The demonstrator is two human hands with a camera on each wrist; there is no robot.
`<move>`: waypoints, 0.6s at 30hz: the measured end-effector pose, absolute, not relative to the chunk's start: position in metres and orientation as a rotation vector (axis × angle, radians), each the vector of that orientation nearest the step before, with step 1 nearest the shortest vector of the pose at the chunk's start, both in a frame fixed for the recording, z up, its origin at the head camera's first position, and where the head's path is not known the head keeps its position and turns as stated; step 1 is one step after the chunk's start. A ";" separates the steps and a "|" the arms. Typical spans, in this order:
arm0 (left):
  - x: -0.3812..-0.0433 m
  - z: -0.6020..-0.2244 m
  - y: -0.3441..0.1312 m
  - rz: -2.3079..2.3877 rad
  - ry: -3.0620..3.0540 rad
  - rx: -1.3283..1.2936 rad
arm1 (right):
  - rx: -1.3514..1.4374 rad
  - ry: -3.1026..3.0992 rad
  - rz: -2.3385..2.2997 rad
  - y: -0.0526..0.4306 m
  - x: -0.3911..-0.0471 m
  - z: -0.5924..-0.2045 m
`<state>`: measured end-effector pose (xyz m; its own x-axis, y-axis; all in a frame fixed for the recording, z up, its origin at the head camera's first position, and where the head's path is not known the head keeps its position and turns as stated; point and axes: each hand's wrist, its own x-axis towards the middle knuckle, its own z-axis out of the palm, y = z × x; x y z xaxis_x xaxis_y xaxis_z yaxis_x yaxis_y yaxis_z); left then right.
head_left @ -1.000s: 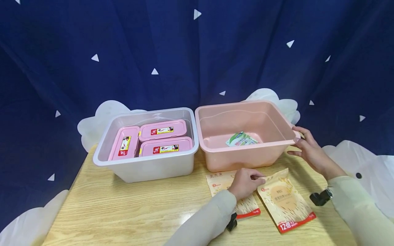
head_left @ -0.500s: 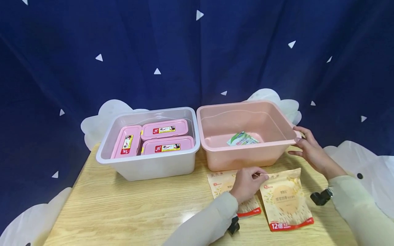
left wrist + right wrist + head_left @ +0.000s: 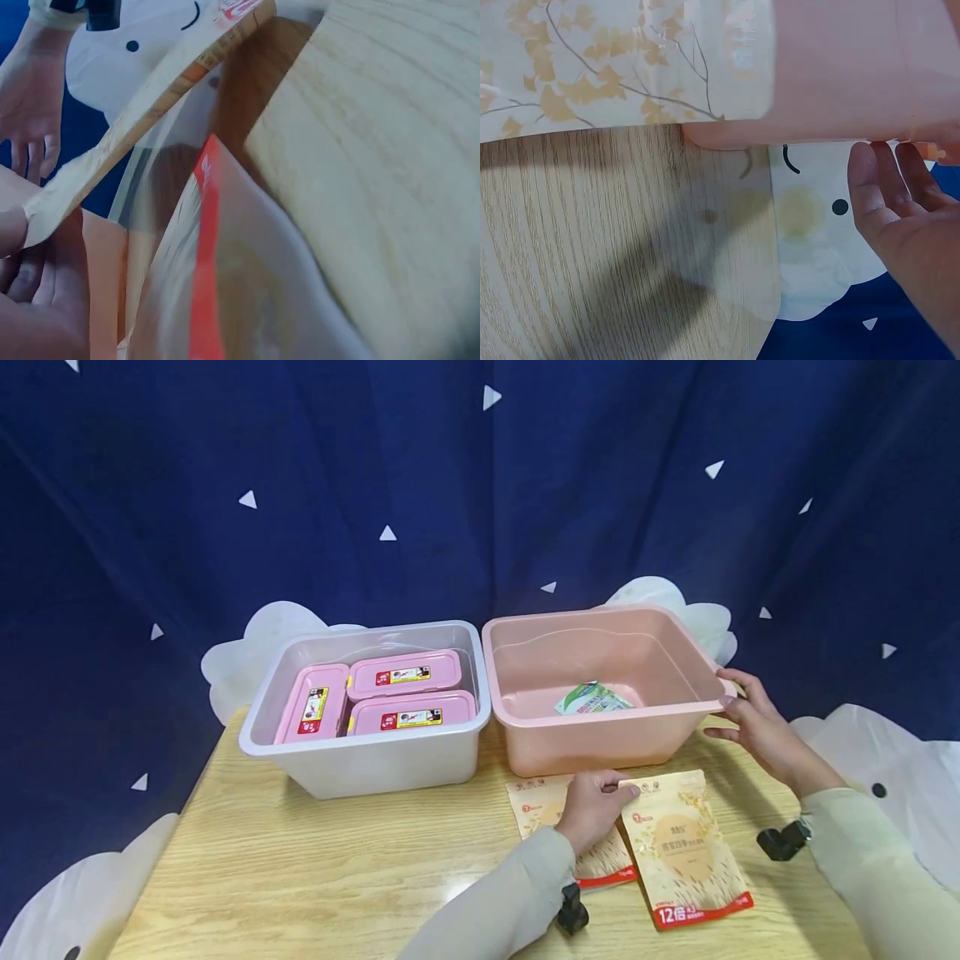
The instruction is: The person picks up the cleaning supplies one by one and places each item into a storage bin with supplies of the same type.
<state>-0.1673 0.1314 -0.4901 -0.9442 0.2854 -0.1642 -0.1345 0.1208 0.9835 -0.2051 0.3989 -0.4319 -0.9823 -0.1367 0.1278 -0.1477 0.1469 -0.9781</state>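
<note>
My left hand [image 3: 596, 810] pinches the top left corner of a cream foil pouch [image 3: 686, 852] with a red bottom band. In the left wrist view, thumb and fingers grip the edge of that pouch [image 3: 161, 101]. A second cream pouch [image 3: 543, 802] lies on the table, partly hidden behind the left hand. My right hand [image 3: 768, 739] holds the front right rim corner of a pink plastic bin [image 3: 585, 747]. Three fingertips show against the bin's edge in the right wrist view; the thumb is hidden there. A green and white packet [image 3: 592, 698] lies inside the bin.
A white plastic bin [image 3: 382, 768] stands beside the pink one, with three pink lidded boxes [image 3: 405, 673] in it. Both bins are at the back of the wooden table [image 3: 330, 860]. Behind hangs a dark blue curtain [image 3: 337, 468] with white triangles.
The held pouch first swung to the right, then moved back left and turned slightly in my left hand. My right hand stays at the bin's corner.
</note>
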 end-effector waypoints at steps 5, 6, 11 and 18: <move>-0.162 -0.486 0.133 1.971 2.043 0.222 | 0.303 -2.356 2.048 0.401 -0.205 -0.432; -0.161 -0.484 0.133 1.995 2.032 0.258 | 0.301 -2.359 2.046 0.401 -0.205 -0.432; -0.154 -0.472 0.128 2.025 2.018 0.421 | 0.289 -2.392 2.006 0.400 -0.203 -0.429; -0.142 -0.457 0.119 2.030 2.046 0.541 | 0.296 -2.417 1.981 0.401 -0.203 -0.431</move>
<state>-0.1421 0.1186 -0.4568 -0.9111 0.3979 0.1078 0.1110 -0.0151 0.9937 -0.2031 0.4014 -0.4313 -0.9822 -0.1436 0.1214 -0.1473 0.1857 -0.9715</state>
